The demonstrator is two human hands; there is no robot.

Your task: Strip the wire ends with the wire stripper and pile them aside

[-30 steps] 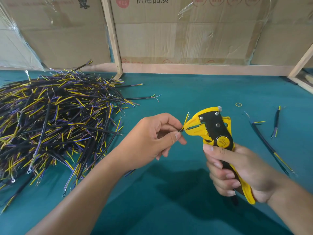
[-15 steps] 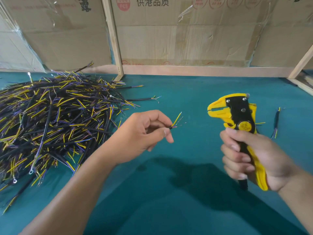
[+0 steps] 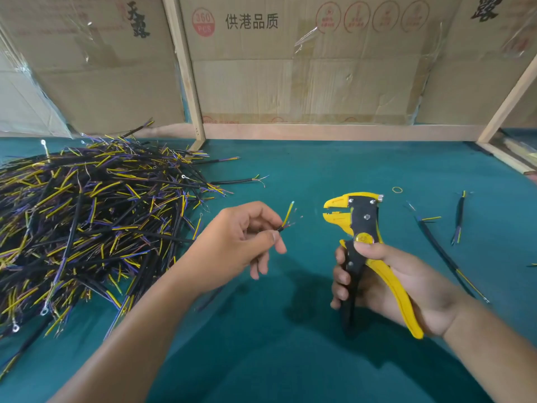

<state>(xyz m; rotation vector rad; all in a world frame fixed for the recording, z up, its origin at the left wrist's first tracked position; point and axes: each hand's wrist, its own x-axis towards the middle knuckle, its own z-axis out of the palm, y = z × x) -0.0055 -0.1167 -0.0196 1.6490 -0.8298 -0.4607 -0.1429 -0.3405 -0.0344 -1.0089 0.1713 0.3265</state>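
Yellow wire end (image 3: 288, 212) just beyond left hand (image 3: 241, 242) grip

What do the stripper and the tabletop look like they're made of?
Yellow and black wire stripper: glossy yellow handles, probably plastic; matte black side plate, likely metal, held by shiny silver rivets. Teal table surface: dull and without glare, probably a felt or rubber mat; the weave cannot be seen. Back wall: brown cardboard panels under wrinkled clear film.
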